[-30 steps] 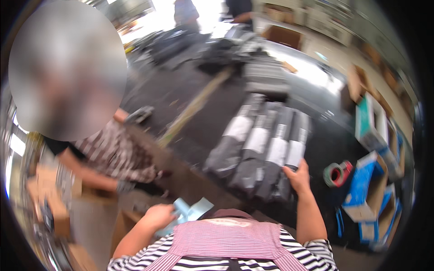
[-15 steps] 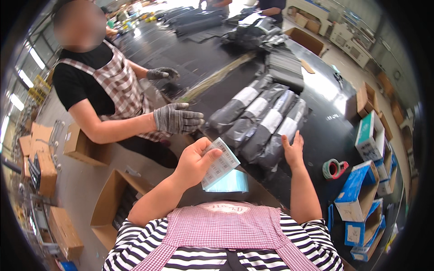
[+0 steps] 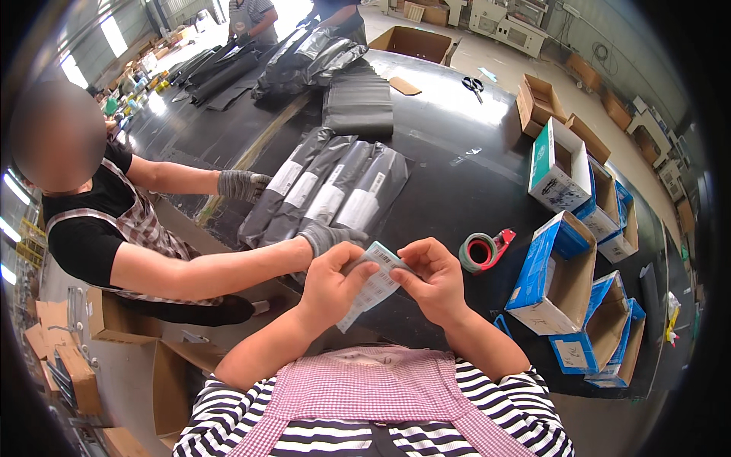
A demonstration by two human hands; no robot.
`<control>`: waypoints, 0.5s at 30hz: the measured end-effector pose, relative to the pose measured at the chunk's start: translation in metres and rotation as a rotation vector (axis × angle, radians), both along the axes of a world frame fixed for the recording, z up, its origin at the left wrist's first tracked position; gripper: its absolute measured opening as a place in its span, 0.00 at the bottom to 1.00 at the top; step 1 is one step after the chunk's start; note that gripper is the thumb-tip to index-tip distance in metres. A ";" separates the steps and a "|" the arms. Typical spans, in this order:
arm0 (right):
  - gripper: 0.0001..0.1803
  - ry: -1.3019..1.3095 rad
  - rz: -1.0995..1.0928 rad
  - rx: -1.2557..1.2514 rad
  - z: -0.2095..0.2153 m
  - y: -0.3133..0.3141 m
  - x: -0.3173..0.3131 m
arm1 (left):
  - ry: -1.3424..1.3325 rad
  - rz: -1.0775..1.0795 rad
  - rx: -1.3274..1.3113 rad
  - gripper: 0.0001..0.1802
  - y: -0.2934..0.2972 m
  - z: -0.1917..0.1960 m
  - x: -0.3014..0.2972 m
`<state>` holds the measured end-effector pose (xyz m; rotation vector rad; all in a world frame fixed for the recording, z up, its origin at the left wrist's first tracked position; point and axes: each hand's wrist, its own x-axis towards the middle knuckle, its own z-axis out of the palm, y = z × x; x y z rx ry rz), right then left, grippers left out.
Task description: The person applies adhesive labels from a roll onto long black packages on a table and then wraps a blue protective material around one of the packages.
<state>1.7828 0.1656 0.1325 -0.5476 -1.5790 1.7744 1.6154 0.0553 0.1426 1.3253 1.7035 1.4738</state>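
Observation:
Between my hands, close in front of my apron, is a sheet of barcode labels (image 3: 373, 286). My left hand (image 3: 333, 283) pinches its left side, thumb on top. At its upper right corner, the thumb and fingers of my right hand (image 3: 434, 280) close on the edge. Just beyond lie several black plastic-wrapped bundles (image 3: 324, 186) side by side, with white labels on them. A co-worker's gloved hand (image 3: 331, 234) rests at the bundles' near end, and the other gloved hand (image 3: 242, 185) is at their left side.
Right of my hands, a tape dispenser (image 3: 481, 252) lies on the black table (image 3: 449, 183). Several open blue and white boxes (image 3: 552, 266) stand along the right. Scissors (image 3: 473, 87) lie farther back. A stack of black bags (image 3: 358, 103) sits behind the bundles.
My right hand has left the bundles and come to the label sheet. The co-worker's hands have moved onto the bundles. My view has shifted toward the right.

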 end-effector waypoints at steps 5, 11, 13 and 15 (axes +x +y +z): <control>0.17 0.055 0.006 -0.010 0.002 0.027 0.022 | -0.093 -0.047 -0.069 0.11 0.027 0.006 0.012; 0.18 0.053 0.142 -0.041 0.016 0.054 -0.003 | -0.420 -0.038 -0.127 0.14 0.033 0.028 -0.003; 0.17 -0.037 0.157 0.101 0.019 0.060 -0.013 | -0.416 -0.006 -0.091 0.11 0.029 0.035 -0.011; 0.17 0.006 0.175 0.192 0.022 0.062 -0.016 | -0.282 0.050 -0.095 0.09 0.029 0.034 -0.010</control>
